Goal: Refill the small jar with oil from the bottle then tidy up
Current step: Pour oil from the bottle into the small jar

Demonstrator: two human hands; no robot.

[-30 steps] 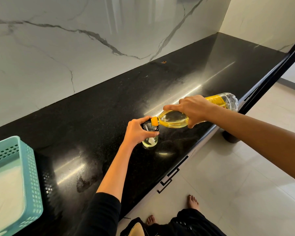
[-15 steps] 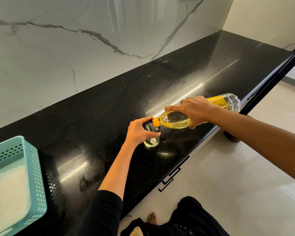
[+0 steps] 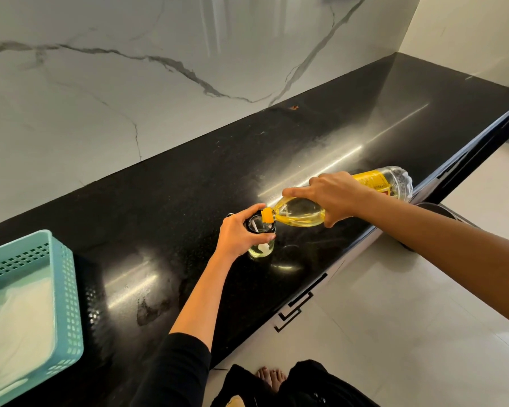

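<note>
Centre of frame: the small jar [image 3: 261, 248] stands on the black countertop [image 3: 188, 183], grasped by the left hand [image 3: 238, 233] and partly hidden by it. The tilted oil bottle [image 3: 300, 215] is gripped mid-body by the right hand [image 3: 335, 198], its neck at the jar mouth; no stream can be made out. The teal basket [image 3: 68, 289] is cut off at lower left

The right hand [image 3: 337, 196] tips the oil bottle [image 3: 301, 214] over the small jar [image 3: 260, 240], gripped by the left hand [image 3: 241, 233] on the black counter [image 3: 188, 186].

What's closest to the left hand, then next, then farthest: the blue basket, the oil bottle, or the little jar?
1. Little jar, gripped in the left hand.
2. Oil bottle, just right, cap at the jar's mouth.
3. Blue basket, far off to the left.
</note>
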